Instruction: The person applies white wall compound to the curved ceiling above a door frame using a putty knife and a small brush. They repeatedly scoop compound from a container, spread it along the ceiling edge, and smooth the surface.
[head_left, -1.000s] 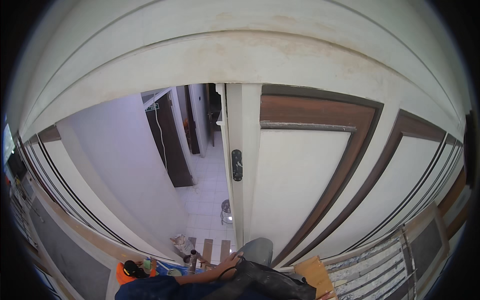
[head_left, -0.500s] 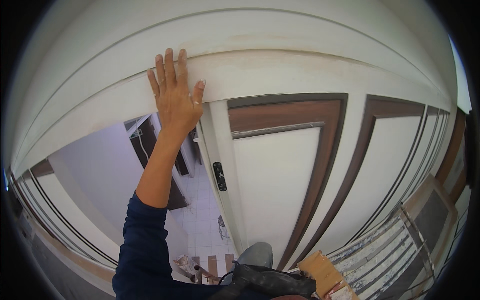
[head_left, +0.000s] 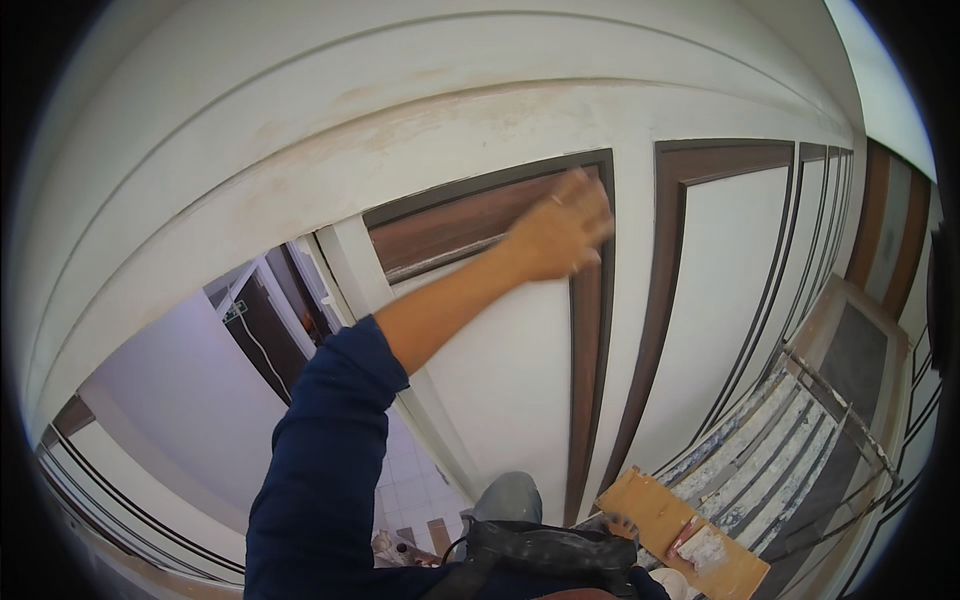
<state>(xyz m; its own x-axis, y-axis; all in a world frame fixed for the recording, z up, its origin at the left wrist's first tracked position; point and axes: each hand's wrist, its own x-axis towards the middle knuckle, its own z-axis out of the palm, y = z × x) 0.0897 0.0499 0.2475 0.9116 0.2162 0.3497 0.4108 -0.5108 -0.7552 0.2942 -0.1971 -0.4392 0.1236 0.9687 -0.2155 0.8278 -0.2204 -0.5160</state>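
Observation:
My left hand [head_left: 560,228] is raised in front of the door frame, over the upper corner of a brown-edged white panel [head_left: 490,370]. Motion blurs it, but its fingers look stretched out with the thumb apart, and nothing shows in it. Whether it touches the surface I cannot tell. Above runs a white beam [head_left: 330,150] with tan, patchy smears along its groove. Low in the view, what looks like part of my right hand [head_left: 620,525] shows between a black bag [head_left: 545,545] and a wooden board [head_left: 650,500]. Its grip is hidden. A small red-and-white item [head_left: 700,545] lies on the board.
A paint-spattered slatted platform [head_left: 770,455] stands to the right, beside more brown-edged panels [head_left: 735,230]. On the left a doorway opens onto a lilac wall [head_left: 190,370] and white floor tiles [head_left: 405,480]. My knee [head_left: 508,497] is near the door's lower part.
My left hand has left the white beam and swung right and down, in front of the brown-edged panel. The view has turned to the right, and more of the wooden board shows.

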